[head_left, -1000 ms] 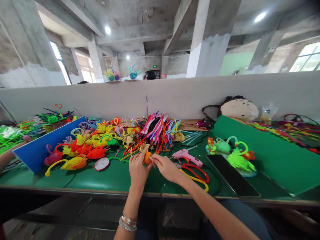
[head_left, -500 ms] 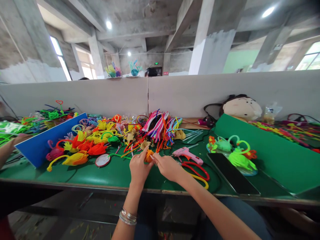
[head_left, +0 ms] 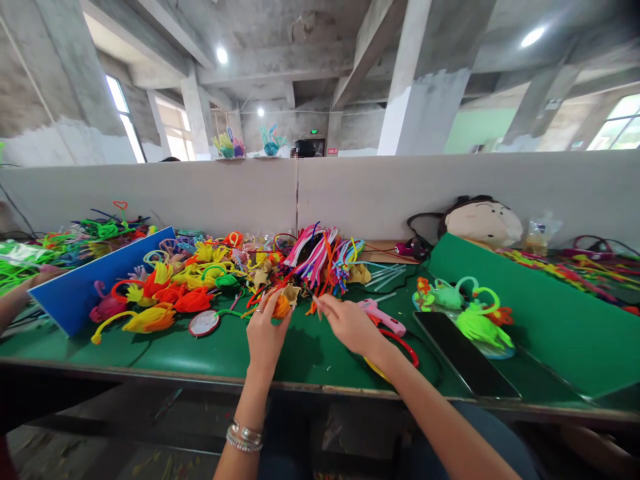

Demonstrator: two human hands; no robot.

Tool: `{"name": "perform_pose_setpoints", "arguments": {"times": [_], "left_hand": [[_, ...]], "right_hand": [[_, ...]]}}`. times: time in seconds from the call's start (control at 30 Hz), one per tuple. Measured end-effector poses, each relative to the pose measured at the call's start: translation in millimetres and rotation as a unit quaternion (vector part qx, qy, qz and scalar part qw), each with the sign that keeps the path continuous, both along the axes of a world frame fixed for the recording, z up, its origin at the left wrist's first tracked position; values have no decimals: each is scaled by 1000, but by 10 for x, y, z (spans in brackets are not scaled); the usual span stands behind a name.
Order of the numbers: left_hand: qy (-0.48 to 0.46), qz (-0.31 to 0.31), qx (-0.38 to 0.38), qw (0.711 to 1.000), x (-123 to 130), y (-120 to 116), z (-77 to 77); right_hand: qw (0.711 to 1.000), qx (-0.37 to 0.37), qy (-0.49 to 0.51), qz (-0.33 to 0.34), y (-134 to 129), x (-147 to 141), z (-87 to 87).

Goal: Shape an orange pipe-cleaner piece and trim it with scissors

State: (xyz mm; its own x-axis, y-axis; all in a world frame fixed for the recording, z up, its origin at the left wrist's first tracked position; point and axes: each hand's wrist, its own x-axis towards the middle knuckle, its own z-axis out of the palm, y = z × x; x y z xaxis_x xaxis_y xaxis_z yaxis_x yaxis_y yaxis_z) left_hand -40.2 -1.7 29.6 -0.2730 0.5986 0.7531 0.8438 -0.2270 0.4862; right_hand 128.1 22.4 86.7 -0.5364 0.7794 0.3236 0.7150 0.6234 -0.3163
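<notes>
My left hand point(head_left: 266, 333) is closed around a small orange fuzzy piece point(head_left: 282, 306), with a tan scrap point(head_left: 291, 295) just beyond it. To its right, my right hand point(head_left: 345, 323) is raised over the green tabletop with its thumb and forefinger pinched together; anything between the fingertips is too small to make out. The pink glue gun point(head_left: 383, 316) lies behind my right hand, partly covered by it. Beyond both hands rests a bundle of pink, white and orange fuzzy stems point(head_left: 313, 257).
Left lie yellow and orange fuzzy birds point(head_left: 150, 319), a round white disc point(head_left: 205, 323) and a blue board point(head_left: 100, 283). Right are red-handled scissors point(head_left: 403, 348), a black phone point(head_left: 467, 353), green swans point(head_left: 483, 323) and a green board point(head_left: 535, 307). Another person's arm point(head_left: 23, 293) is far left.
My hands have moved apart: the left went slightly left with the orange piece, and the right drew away to the right and up, now partly covering the glue gun and scissors.
</notes>
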Motion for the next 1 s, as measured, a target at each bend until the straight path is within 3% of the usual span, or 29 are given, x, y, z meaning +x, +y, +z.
{"name": "perform_pose_setpoints", "arguments": {"times": [0.13, 0.2, 0.3, 0.5, 0.67, 1.0], "left_hand": [[33, -98, 57, 993, 35, -61, -30], [69, -124, 81, 987, 54, -104, -49], [142, -143, 111, 973, 38, -162, -54], [244, -138, 139, 950, -71, -218, 9], [287, -124, 156, 937, -145, -223, 49], [379, -145, 120, 906, -312, -190, 199]], "right_hand": [[965, -129, 226, 41, 120, 50, 2], [939, -187, 279, 74, 118, 20, -13], [913, -241, 321, 71, 60, -20, 14], [874, -340, 334, 100, -20, 48, 141], [861, -369, 328, 119, -22, 98, 165], [874, -366, 287, 140, 2, 197, 213]]}}
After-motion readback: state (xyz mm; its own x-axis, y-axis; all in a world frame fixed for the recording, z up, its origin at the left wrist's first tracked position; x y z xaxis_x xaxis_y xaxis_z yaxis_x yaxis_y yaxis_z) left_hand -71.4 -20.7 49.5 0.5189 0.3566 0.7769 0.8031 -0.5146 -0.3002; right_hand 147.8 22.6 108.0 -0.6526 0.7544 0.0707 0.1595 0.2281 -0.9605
